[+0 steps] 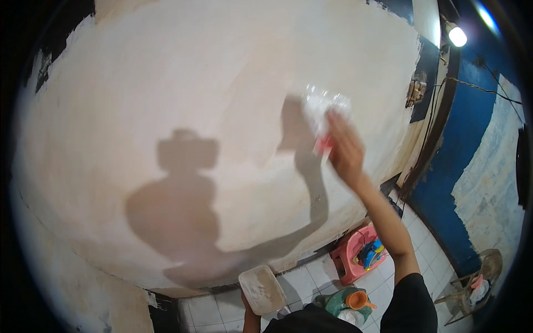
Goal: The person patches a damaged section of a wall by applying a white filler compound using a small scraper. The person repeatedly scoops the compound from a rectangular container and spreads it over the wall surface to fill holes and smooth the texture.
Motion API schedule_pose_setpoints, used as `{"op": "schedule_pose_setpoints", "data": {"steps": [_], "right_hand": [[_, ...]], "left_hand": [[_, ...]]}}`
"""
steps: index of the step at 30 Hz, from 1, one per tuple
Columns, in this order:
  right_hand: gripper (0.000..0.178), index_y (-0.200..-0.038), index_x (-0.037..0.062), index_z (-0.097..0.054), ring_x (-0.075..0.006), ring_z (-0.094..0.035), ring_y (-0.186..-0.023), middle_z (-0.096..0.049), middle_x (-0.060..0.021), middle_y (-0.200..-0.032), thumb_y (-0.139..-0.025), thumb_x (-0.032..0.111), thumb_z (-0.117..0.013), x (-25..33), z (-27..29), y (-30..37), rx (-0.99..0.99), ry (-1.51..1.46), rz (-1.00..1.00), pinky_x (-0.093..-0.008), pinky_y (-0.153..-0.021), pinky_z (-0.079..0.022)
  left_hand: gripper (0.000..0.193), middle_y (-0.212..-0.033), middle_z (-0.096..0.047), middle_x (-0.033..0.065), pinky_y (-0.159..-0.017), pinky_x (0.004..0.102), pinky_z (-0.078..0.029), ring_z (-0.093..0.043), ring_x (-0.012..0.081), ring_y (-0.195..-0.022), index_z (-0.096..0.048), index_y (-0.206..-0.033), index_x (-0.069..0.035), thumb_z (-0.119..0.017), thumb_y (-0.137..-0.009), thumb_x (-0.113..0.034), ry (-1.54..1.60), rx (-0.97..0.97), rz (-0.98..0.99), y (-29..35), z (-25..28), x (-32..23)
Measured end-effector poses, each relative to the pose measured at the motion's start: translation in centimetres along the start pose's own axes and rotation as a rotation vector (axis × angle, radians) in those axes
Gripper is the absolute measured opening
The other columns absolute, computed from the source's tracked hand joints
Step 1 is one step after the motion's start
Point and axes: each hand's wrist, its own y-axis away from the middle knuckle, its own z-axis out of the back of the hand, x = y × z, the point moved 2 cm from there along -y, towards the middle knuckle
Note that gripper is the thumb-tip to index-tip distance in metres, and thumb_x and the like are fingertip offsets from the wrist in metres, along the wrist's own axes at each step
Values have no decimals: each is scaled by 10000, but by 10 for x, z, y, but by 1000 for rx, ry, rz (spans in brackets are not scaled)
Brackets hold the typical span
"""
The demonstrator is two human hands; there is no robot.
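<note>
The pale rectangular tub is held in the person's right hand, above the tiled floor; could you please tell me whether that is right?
Not quite: the head view shows the pale rectangular tub in the left hand, above the tiled floor.

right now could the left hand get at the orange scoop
Not easily, it seems: the left hand is taken up holding the tub, though nothing visible covers the orange scoop.

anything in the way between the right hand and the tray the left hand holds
Nothing visible between the right hand and the tray in the left hand: only pale wall with a shadow shows behind. The pink stool sits off to the right.
</note>
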Motion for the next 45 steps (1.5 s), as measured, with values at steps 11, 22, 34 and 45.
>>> {"op": "schedule_pose_setpoints", "data": {"steps": [11,22,34,45], "right_hand": [[550,-1296,-119,-443,-419,-458,-1262,-479,-288,-1323,-808,83,-598,46,-56,0,183,-68,1,-511,-1090,-343],[462,-1251,-37,-499,-197,-651,-871,-652,-145,-1052,-796,-95,-554,57,95,126,542,-937,-1260,-305,-757,-525],[113,-1011,5,-619,-43,-551,-718,-632,19,-845,-935,74,-572,56,145,258,149,-810,-1698,-201,-622,-428],[90,-932,-50,-538,-150,-562,-585,-584,-126,-671,-870,8,-569,94,139,234,662,-430,-1273,-306,-518,-414]], "left_hand": [[653,-1319,-517,161,-996,516,-446,-534,354,-1175,-414,-1377,-62,-398,-933,-541,58,192,50,-50,-57,56],[724,-1398,-450,164,-1031,531,-410,-485,361,-1239,-344,-1434,-72,-428,-905,-558,-40,307,129,-49,-133,122],[671,-1429,-427,185,-1051,537,-393,-485,371,-1250,-331,-1448,-53,-284,-970,-522,167,348,413,-59,-213,177],[682,-1334,-530,148,-1030,483,-430,-541,307,-1195,-434,-1386,-67,-314,-966,-591,449,516,354,-40,-237,189]]}}
